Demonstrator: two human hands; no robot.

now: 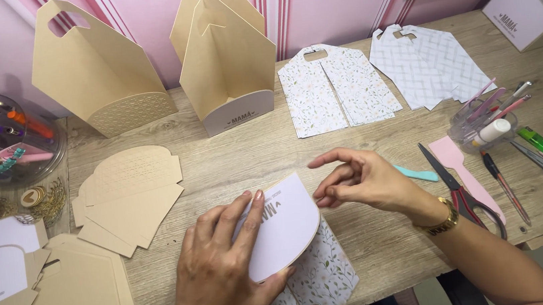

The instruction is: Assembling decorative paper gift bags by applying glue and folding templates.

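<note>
My left hand [219, 265] presses flat on a pale lilac card piece [286, 228] with a rounded top edge, lying near the table's front edge. Under that piece lies a floral-printed paper cutout [325, 281]. My right hand [358, 180] hovers just right of the lilac piece, fingers loosely curled and apart, holding nothing. A gold bracelet sits on that wrist.
Tan card cutouts [128, 194] lie stacked to the left. Two tan card boxes [98, 70] [228, 63] stand at the back. Patterned paper cutouts [335, 88] lie behind. Scissors [460, 190], a pink spatula tool [464, 166], pens and a clear cup [484, 127] sit right.
</note>
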